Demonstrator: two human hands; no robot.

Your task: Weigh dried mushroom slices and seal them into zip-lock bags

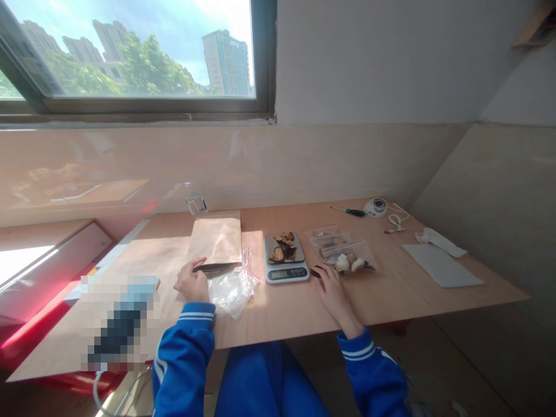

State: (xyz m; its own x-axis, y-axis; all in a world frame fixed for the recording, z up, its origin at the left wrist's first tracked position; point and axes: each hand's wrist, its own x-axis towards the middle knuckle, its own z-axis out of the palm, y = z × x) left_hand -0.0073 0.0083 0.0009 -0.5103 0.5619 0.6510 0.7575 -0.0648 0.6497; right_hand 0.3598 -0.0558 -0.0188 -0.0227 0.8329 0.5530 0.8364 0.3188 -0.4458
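Observation:
My left hand is closed on the open mouth of a brown paper bag that lies flat on the table. My right hand rests flat, fingers stretched out, with its fingertips at a clear zip bag of dried pieces. Between the hands stands a small kitchen scale with dark dried slices on its pan. An empty clear plastic bag lies crumpled just right of my left hand.
More clear zip bags lie behind the filled one. A green-handled screwdriver, a small white round device with a cable, a white sheet and a crumpled tissue lie at the right. A blurred-out object is at the left.

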